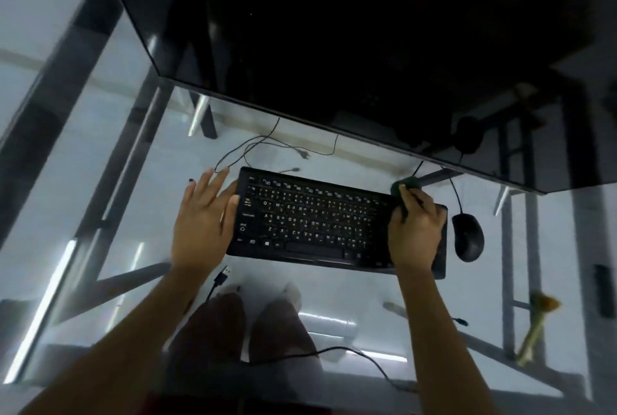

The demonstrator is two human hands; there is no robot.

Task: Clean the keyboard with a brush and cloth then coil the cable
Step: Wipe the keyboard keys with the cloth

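— On the glass worktop [117, 160], under the tilted dark monitor [334, 30], what lies there?

— The black keyboard [320, 224] lies flat, its long side running left to right, with a black mouse [467, 237] just beside its right end.

— And the person's hands?

— The left hand [203, 224] rests at the keyboard's left edge, its grip wide, fingers straight and spread, holding nothing. The right hand [417, 231] sits over the keyboard's right end, its fingers curled round a dark green thing [405, 184] that sticks out past the fingertips at the far right corner; whether this is the brush or the cloth cannot be told.

— Where is the cable?

— A thin black cable [263, 144] loops loosely on the glass behind the keyboard. Nearer the person, a USB plug [223, 274] lies just beside the keyboard's near left corner, and another black lead [350, 353] curves across the near edge of the worktop.

— Anything else?

— A yellowish object [536, 327] lies at the far right, blurred. The person's knees [253, 324] show through the glass.
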